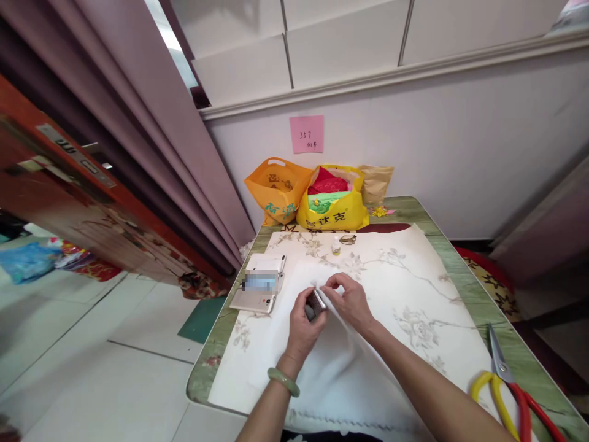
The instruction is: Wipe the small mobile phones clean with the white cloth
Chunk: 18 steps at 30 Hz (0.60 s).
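My left hand (304,328), with a green bangle (283,382) on its wrist, is closed around a small silver-and-dark object (316,305), whose kind I cannot make out. Just right of it, my right hand (353,302) pinches the edge of a white cloth (331,380) between thumb and fingers. The cloth rises in a fold to both hands and spreads toward my lap. A row of dark marks runs along its near edge. Left of my hands lie pale phones (253,301), side by side on the table.
A floral sheet (414,282) covers much of the green table (430,227). Scissors (504,368) with yellow and red handles lie at the right. A small bottle (335,245) and thin-handled snips (348,239) lie farther back, before an orange bag (278,190) and a yellow bag (331,218).
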Each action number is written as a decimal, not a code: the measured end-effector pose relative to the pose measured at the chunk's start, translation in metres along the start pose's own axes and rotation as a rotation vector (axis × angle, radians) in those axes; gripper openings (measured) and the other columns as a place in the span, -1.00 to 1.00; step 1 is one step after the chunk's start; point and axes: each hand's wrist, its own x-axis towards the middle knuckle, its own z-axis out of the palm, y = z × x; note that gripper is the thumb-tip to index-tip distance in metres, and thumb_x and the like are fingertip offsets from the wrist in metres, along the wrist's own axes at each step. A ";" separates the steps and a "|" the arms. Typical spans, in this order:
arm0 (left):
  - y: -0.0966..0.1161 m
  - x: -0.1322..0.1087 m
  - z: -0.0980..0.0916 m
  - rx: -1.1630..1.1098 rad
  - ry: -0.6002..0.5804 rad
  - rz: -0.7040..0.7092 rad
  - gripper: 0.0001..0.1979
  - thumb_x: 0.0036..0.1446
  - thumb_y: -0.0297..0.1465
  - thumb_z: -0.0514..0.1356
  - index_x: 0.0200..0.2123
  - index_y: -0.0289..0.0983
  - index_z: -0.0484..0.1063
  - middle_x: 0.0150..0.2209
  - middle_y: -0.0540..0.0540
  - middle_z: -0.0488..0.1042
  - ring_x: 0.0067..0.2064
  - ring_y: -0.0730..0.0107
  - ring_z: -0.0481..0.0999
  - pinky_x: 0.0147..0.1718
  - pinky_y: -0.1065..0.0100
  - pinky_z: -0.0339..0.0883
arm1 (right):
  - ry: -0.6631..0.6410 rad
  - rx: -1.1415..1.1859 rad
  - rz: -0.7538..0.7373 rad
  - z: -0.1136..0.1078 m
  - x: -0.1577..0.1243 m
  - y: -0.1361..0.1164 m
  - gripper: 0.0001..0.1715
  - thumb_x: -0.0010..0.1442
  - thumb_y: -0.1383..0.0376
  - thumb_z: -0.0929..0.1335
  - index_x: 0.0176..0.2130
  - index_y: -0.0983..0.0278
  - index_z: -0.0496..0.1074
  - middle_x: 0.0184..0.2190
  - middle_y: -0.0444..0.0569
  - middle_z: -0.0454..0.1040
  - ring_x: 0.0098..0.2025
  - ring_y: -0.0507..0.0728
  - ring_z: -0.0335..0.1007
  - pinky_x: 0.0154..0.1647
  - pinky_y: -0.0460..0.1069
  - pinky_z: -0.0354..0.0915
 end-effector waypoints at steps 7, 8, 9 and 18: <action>0.007 0.013 -0.003 -0.138 -0.229 -0.223 -0.57 0.19 -0.16 0.11 0.05 -0.25 0.39 -0.03 -0.18 0.46 -0.08 0.26 0.49 -0.15 0.23 0.42 | 0.146 0.012 0.244 -0.022 -0.004 0.044 -0.64 0.09 -0.01 0.38 -0.48 0.21 0.39 -0.49 -0.12 0.46 -0.39 0.11 0.37 -0.28 -0.03 0.24; 0.008 0.015 0.000 -0.077 -0.268 -0.173 -0.60 0.21 -0.16 0.09 0.02 -0.24 0.42 -0.03 -0.17 0.45 -0.06 0.27 0.47 -0.11 0.23 0.39 | 0.154 0.010 0.270 -0.024 -0.006 0.048 -0.64 0.08 -0.01 0.38 -0.48 0.21 0.39 -0.50 -0.12 0.46 -0.40 0.11 0.36 -0.29 -0.03 0.23; 0.008 0.016 0.004 -0.008 -0.298 -0.112 -0.63 0.23 -0.17 0.07 -0.02 -0.23 0.45 -0.06 -0.15 0.45 -0.06 0.29 0.45 -0.06 0.23 0.36 | 0.155 0.014 0.284 -0.026 -0.008 0.049 -0.63 0.08 -0.01 0.38 -0.48 0.21 0.38 -0.51 -0.12 0.46 -0.40 0.10 0.35 -0.30 -0.03 0.23; 0.013 0.018 0.022 0.630 -0.271 0.070 -0.78 0.23 -0.33 0.04 -0.24 -0.20 0.48 -0.36 -0.09 0.48 -0.31 0.29 0.46 -0.33 0.31 0.27 | 0.060 0.014 0.136 -0.004 -0.014 0.028 -0.70 0.13 0.04 0.35 -0.45 0.20 0.41 -0.46 -0.10 0.47 -0.36 0.11 0.37 -0.27 -0.01 0.27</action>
